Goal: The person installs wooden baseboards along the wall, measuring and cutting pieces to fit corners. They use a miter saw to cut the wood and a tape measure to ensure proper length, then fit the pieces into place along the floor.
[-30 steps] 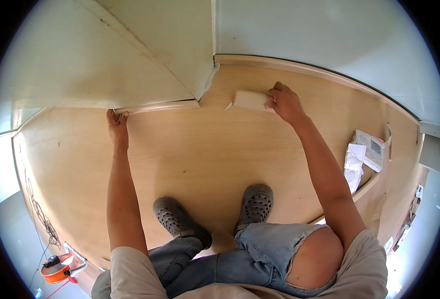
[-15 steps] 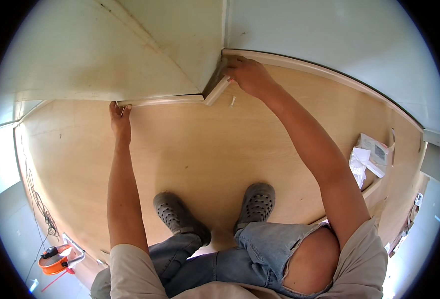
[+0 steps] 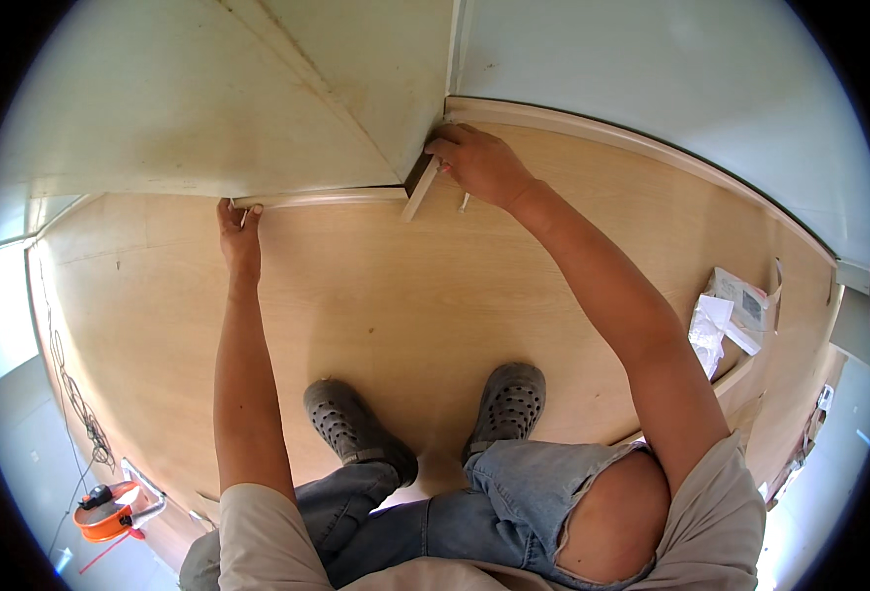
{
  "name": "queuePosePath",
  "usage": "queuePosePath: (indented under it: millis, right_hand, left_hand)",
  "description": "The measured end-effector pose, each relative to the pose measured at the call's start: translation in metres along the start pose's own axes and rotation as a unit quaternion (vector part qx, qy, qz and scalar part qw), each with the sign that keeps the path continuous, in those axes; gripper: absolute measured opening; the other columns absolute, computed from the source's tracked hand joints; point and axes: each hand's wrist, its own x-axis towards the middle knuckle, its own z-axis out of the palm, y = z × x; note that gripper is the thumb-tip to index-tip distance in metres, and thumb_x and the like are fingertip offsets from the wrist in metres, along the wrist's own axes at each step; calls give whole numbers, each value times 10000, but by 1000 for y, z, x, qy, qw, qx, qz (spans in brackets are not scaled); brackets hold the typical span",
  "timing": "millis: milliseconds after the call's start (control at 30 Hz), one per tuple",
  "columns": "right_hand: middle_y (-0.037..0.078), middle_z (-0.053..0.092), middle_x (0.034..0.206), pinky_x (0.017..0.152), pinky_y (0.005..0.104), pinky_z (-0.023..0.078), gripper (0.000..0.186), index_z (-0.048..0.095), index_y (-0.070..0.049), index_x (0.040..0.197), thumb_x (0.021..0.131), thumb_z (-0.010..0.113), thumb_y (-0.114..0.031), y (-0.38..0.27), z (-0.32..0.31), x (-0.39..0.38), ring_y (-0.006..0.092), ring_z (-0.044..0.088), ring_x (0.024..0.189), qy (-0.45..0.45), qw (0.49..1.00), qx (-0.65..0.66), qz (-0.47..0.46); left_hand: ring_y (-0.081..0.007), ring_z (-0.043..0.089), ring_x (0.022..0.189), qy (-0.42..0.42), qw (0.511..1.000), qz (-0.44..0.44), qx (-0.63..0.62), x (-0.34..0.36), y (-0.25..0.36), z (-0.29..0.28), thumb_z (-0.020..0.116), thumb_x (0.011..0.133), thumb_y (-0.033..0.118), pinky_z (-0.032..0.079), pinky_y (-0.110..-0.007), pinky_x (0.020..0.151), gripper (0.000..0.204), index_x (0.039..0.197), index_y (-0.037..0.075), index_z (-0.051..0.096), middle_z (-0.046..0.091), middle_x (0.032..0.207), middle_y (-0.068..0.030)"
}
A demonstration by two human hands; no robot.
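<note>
A long pale skirting strip [image 3: 332, 198] runs along the foot of the wall that juts out at the left. My left hand [image 3: 239, 236] is at its left end, thumb and fingers closed around it. A short skirting strip [image 3: 418, 193] lies slanted in the recess between this wall and the far wall, its near end just past the long strip's right end. My right hand [image 3: 484, 165] holds the short strip's far end with bent fingers. The fingertips are partly hidden against the wall. Along the far wall runs another skirting strip [image 3: 632, 141].
A small white sliver [image 3: 465, 203] lies on the wood-look floor [image 3: 376, 286] beside my right hand. Papers and packaging [image 3: 736, 310] are at the right. An orange cable reel [image 3: 105, 517] and a tangled black cable [image 3: 82, 414] are at the left. My feet in grey clogs [image 3: 507, 404] stand close by.
My right hand has shifted slightly left and toward me. The short strip has turned a little, and its near end has come farther out from the wall. My left hand stays at the same place.
</note>
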Motion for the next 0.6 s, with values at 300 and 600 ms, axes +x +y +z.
queuePosePath:
  millis: [300,600]
  right_hand:
    - [71,616,1192,810,407,576,312,685,-123,1168,857,690,-93,-32,6,-25,261,629,1047,68,997,6,35]
    - [47,663,1062,726,406,574,327,640,-160,1226,899,644,-162,-43,24,-38,238,674,903,41,989,101,103]
  left_hand:
    - [-205,532,1287,5,1000,-20,8,-6,11,1,677,969,109,386,-350,1094,631,1508,56,353,579,1405,-134]
    - [-194,545,1257,-3,1000,-12,4,-5,9,5,673,973,95,398,-342,1085,619,1504,64,358,590,1385,-118]
